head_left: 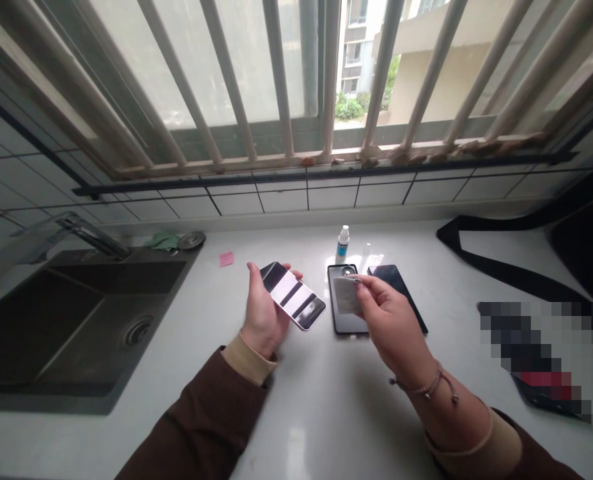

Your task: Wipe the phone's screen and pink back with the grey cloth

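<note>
My left hand (pixel 262 313) holds a smartphone (pixel 293 295) above the white counter, its glossy screen facing up and reflecting the window bars. My right hand (pixel 389 320) pinches a small grey wipe (pixel 345 293) between thumb and fingers, just right of the phone. Under the right hand a black phone case (pixel 340 320) lies flat on the counter, with a second dark phone (pixel 394 277) beside it. A small white bottle with a blue label (pixel 343 243) stands just behind them.
A dark sink (pixel 71 320) with a tap (pixel 89 235) fills the left. A pink sticky note (pixel 226 259), a green cloth (pixel 164 240) and a sink plug (pixel 191 239) lie near it. A black strap (pixel 481 263) and dark bag lie at the right. A barred window rises behind the counter.
</note>
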{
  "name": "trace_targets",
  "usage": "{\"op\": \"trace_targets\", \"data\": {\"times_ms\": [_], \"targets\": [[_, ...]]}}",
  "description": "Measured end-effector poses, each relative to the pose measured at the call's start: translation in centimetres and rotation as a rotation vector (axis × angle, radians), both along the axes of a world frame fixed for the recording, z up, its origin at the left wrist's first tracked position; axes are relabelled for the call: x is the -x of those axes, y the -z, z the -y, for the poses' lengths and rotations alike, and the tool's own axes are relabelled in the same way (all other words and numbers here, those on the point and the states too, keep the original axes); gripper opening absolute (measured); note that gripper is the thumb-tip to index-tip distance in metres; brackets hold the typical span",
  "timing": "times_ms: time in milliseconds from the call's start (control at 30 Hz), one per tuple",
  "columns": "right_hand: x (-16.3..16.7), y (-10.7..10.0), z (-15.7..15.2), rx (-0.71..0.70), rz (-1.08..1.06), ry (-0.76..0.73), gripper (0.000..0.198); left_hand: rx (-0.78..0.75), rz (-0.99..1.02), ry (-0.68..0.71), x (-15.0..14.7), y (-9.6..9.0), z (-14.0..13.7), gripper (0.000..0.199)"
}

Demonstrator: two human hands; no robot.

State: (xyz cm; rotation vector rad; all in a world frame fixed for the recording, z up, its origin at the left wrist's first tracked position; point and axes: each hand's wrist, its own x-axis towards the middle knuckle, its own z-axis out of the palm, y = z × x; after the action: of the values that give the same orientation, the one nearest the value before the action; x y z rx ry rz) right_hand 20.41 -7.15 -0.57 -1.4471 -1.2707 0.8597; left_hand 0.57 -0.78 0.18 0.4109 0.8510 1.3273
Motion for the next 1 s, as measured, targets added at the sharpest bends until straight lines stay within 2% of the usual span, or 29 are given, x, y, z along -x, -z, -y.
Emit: {"op": "trace_targets", "data": {"times_ms": [133,267,467,567,633,700,767,867,933,1000], "targets": [[0.9,1.3,0.0,0.105,-0.176,-0.137,0.043,-0.221,-0.095,-0.069,-1.5,0.7,1.2,0.063],[1.6,1.3,0.5,0.161,-0.322,-0.146,0.048,-0.372,-0.233,-0.155,-2.0,1.5,1.7,0.063],[2.0,0.4,1.1,0.289,-0.483,-0.258,0.051,-0.462,-0.367,-0.308,-1.6,1.6,1.3,0.065],[1.8,-0.5,1.6,0.393,-0.522,-0.427,0.044,-0.385,-0.302,-0.328,-0.7,1.1,0.4,0.064],[1.4,-0.7,1.7,0.4,-0.537,-0.453,0.04,-0.241,-0.244,-0.267,0.3,0.5,-0.2,0.067],[0.7,-0.5,1.5,0.301,-0.485,-0.311,0.039,-0.033,-0.207,-0.066,1.4,-0.1,-0.5,0.068],[0.0,-0.2,1.2,0.139,-0.361,-0.111,0.04,0.128,-0.141,0.175,2.0,-0.7,-0.2,0.066],[-0.4,-0.1,1.0,-0.041,-0.137,0.037,0.037,0.198,-0.024,0.436,1.7,-1.4,1.1,0.065],[-0.2,-0.1,1.1,-0.11,-0.011,0.01,0.034,0.184,0.031,0.534,0.8,-1.5,2.2,0.059],[0.4,-0.2,1.3,-0.145,0.053,-0.093,0.034,0.187,0.078,0.569,-0.2,-1.2,3.1,0.051]]}}
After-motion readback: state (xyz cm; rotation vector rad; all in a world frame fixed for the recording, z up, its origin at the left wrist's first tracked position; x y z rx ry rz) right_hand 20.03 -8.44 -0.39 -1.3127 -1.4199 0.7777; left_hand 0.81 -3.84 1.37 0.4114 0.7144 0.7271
